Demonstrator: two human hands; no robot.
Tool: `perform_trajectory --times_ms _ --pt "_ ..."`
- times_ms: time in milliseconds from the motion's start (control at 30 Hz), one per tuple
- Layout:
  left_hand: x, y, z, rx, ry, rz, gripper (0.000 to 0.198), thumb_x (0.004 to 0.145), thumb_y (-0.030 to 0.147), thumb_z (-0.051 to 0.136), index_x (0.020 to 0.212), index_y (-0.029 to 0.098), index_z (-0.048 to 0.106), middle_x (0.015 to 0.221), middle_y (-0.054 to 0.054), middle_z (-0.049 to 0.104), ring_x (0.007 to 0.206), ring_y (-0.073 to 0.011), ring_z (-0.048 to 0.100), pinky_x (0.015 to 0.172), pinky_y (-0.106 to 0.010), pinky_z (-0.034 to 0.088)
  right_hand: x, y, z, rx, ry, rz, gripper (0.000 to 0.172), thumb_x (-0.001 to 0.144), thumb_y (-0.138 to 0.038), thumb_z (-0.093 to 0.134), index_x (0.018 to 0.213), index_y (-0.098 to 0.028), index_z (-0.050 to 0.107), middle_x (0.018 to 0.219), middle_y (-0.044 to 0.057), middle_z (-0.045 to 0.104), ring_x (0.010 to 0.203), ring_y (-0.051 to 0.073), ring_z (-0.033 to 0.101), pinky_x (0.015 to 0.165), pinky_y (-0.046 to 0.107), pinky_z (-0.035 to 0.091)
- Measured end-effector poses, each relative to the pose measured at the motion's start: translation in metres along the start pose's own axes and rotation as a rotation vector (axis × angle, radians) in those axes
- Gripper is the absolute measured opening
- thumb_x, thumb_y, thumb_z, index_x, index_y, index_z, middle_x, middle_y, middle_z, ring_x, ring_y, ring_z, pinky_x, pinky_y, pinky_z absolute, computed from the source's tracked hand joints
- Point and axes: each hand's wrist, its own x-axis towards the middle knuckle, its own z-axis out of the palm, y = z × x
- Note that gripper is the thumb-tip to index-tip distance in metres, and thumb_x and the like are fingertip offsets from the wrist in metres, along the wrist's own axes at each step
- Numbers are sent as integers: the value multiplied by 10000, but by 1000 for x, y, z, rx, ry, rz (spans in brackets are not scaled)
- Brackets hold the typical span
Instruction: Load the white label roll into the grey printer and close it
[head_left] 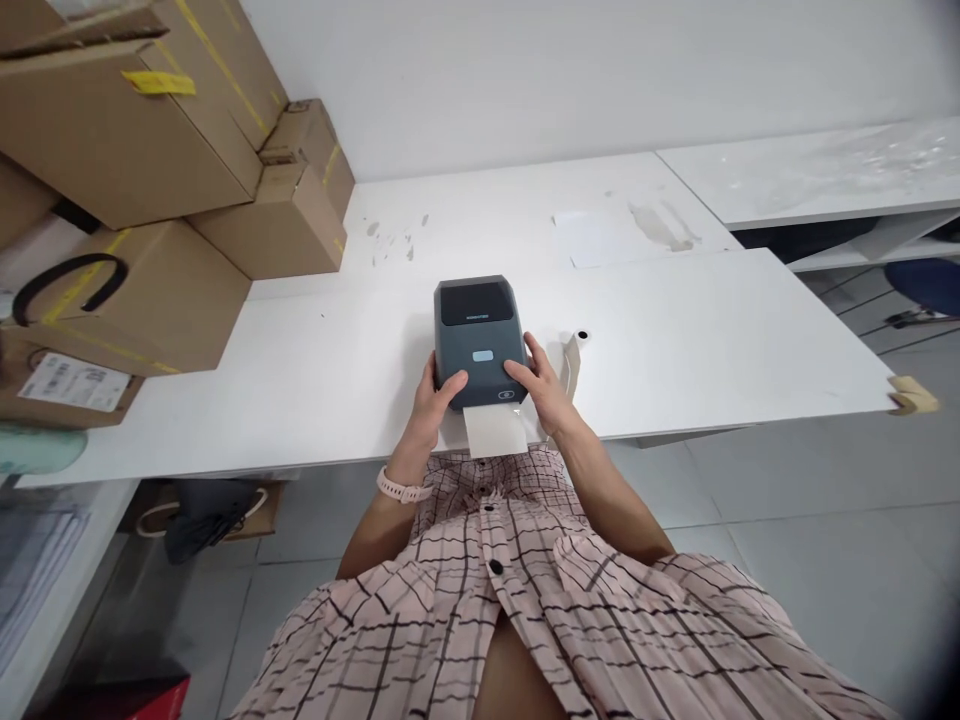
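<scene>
A dark grey label printer [484, 345] with a black window on its lid stands near the front edge of the white table [360, 370]. My left hand [435, 405] grips its left front side, thumb on top. On the opposite side my right hand [546, 390] grips the body with its thumb on the lid; the fingers under the sides are partly hidden. A strip of white label paper [495, 430] sticks out of the printer's front, between my wrists. Just right of my right hand lies a small roll of paper [582, 336] with a loose tail.
Cardboard boxes [127, 140] are stacked on the table's left end. A white sheet [592, 238] and peeled patches mark the surface at the back. Brown tape [913, 394] covers the right front corner. A blue stool [926, 285] stands far right.
</scene>
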Motion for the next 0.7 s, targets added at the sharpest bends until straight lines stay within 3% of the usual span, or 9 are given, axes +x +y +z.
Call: perform_trajectory --times_ms 100,367,433,533,633,700 --pt "-3 -6 -1 14 29 4 859 849 501 755 1594 290 383 1586 -96 536 1471 -351 485 1214 -487 433 -1 4 -1 0 -16 -7 1052 895 -670 613 1691 -300 33 1662 125 428 1458 348 519 1200 590 461" --pt "-5 -10 5 49 44 52 864 882 597 684 1622 343 316 1631 -71 475 1471 -358 482 1164 -476 483 -5 3 2 1 54 -57 1020 858 -704 640 1672 -326 156 1602 133 501 1406 378 552 1160 621 488" --pt "-13 -13 5 63 52 43 839 890 595 680 1607 326 336 1627 -81 474 1466 -345 485 1156 -455 486 -6 2 1 -8 44 -49 1035 855 -700 646 1673 -312 146 1603 141 497 1398 374 561 1165 606 488" --pt "-41 -30 7 155 202 -30 846 862 609 712 1562 293 358 1598 -126 475 1406 -314 530 1099 -431 509 -6 2 0 -31 38 -47 1033 869 -710 622 1675 -300 124 1614 142 485 1397 363 568 1178 593 477" --pt "-71 -51 9 260 328 -111 651 823 652 724 1324 273 555 1344 -121 633 1169 -267 641 945 -401 548 -5 4 1 -47 41 -64 991 887 -733 578 1670 -316 135 1618 126 485 1417 351 552 1187 588 465" --pt "-80 -56 10 223 202 -210 507 816 687 705 1064 247 654 1042 -71 703 910 -219 673 780 -358 553 -3 7 2 -28 49 -70 999 872 -741 587 1663 -305 159 1611 128 494 1420 348 548 1192 580 461"
